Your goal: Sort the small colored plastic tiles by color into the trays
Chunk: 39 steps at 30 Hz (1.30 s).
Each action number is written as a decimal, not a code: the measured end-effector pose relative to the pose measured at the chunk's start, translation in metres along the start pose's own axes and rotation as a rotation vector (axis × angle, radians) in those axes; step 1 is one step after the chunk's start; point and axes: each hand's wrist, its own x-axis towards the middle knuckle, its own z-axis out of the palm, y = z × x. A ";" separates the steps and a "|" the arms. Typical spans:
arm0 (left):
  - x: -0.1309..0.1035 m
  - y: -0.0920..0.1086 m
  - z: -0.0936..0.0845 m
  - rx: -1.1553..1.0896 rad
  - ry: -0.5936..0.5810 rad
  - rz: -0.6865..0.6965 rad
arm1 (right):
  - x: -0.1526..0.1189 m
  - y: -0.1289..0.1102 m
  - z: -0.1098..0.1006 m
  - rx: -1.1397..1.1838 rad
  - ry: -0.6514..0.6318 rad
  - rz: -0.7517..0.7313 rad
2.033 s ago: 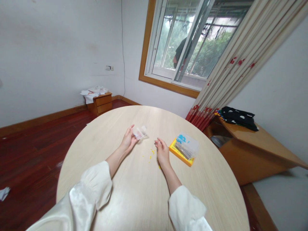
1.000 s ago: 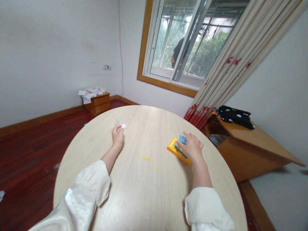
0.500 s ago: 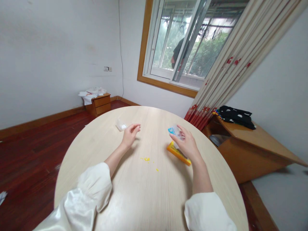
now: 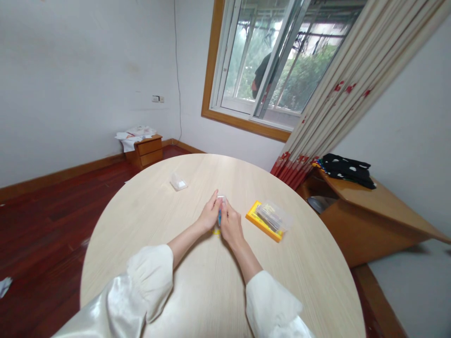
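Standing near the window point(image 4: 264, 75), the round table point(image 4: 204, 291) bears a yellow box point(image 4: 262, 227), and both hands point(image 4: 210, 213) clamp a clear case point(image 4: 221, 198).

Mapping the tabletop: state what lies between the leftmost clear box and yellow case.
Head view: left hand and right hand, holding a clear-blue item; yellow bits lie nearby.

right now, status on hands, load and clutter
Left hand, right hand: both on clear container, mostly hidden. Yellow bits on table near hands. Yellow case right of both.
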 end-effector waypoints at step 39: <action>-0.008 0.065 -0.019 0.226 -0.521 0.224 | 0.005 0.059 -0.003 0.772 0.318 0.323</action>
